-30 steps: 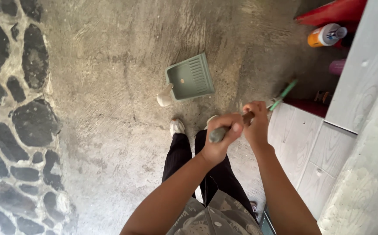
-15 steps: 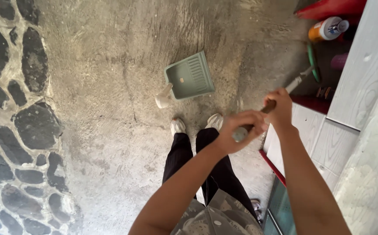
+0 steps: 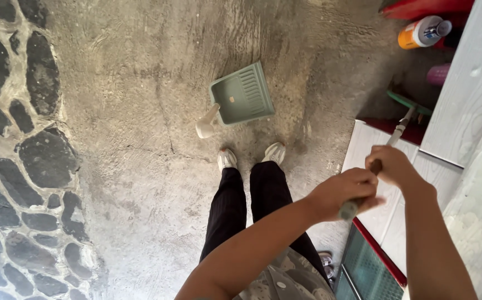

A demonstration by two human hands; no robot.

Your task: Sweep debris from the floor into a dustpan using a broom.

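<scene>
My left hand (image 3: pixel 343 191) and my right hand (image 3: pixel 393 165) both grip the long handle of a broom (image 3: pixel 399 130). The handle runs up and to the right to a green broom head (image 3: pixel 407 103) in the shadowed corner by the wall. A pale green dustpan (image 3: pixel 240 95) with a cream handle lies on the concrete floor (image 3: pixel 141 111), just ahead of my two feet in light shoes (image 3: pixel 250 156). The dustpan is well left of both hands.
An orange and white bottle (image 3: pixel 423 32), a red object (image 3: pixel 427 8) and a pink object (image 3: pixel 438 74) sit in the far right corner. White tiled surfaces (image 3: pixel 463 94) line the right side. Dark stones set in mortar (image 3: pixel 13 155) edge the left.
Both hands have swung the broom handle to the right and nearer to me. The broom head has moved right, into the corner by the wall. The dustpan has not moved.
</scene>
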